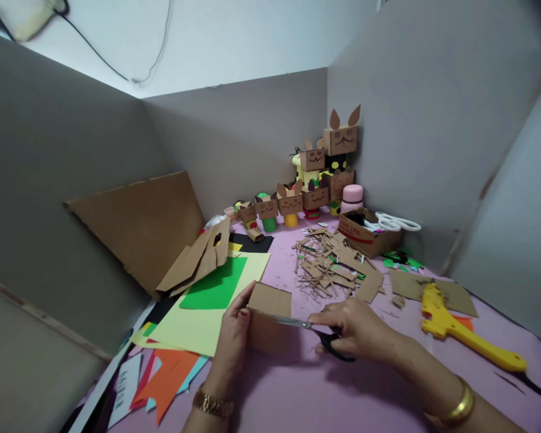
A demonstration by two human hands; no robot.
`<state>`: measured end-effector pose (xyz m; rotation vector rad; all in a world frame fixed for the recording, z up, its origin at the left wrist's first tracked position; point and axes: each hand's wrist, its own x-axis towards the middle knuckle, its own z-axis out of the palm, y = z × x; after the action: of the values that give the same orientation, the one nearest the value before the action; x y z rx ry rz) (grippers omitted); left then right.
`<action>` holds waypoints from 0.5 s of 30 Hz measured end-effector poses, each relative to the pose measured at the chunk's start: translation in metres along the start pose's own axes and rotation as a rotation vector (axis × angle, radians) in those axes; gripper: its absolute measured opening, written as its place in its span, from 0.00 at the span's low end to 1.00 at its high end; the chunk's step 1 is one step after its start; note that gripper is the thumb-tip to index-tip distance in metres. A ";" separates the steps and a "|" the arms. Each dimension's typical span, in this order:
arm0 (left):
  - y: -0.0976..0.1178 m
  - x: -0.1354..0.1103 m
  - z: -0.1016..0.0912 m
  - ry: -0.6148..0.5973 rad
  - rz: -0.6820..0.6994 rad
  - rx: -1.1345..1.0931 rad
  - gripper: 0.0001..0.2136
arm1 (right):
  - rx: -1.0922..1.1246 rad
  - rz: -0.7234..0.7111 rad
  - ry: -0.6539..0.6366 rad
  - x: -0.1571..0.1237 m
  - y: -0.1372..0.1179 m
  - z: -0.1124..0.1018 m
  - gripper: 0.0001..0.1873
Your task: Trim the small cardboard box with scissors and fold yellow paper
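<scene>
My left hand (234,337) grips the left side of a folded brown cardboard piece (270,300), holding it upright on the pink table (297,397). My right hand (356,331) is closed round the black handles of a pair of scissors (311,328). The silver blades point left and meet the cardboard's right edge. Both wrists wear gold bands.
Sheets of yellow, green and orange paper (202,313) lie left of the cardboard piece. A heap of cardboard scraps (333,267), a small box (367,234) with white scissors (397,224), a yellow glue gun (464,334) and cardboard animal figures (315,180) stand behind. Grey walls close in.
</scene>
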<state>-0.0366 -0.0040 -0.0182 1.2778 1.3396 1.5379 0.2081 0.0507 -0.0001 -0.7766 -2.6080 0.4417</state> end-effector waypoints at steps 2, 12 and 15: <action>-0.001 0.001 0.000 -0.003 0.008 -0.004 0.40 | 0.001 -0.005 0.000 0.001 0.000 0.000 0.15; 0.000 0.001 0.001 -0.008 0.038 0.063 0.39 | -0.079 0.001 0.016 -0.001 -0.001 0.003 0.16; 0.000 0.000 0.002 -0.005 0.035 0.038 0.39 | -0.062 0.001 0.006 0.000 -0.001 0.002 0.17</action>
<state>-0.0348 -0.0030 -0.0183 1.3346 1.3557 1.5389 0.2070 0.0497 -0.0013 -0.7977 -2.6270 0.3605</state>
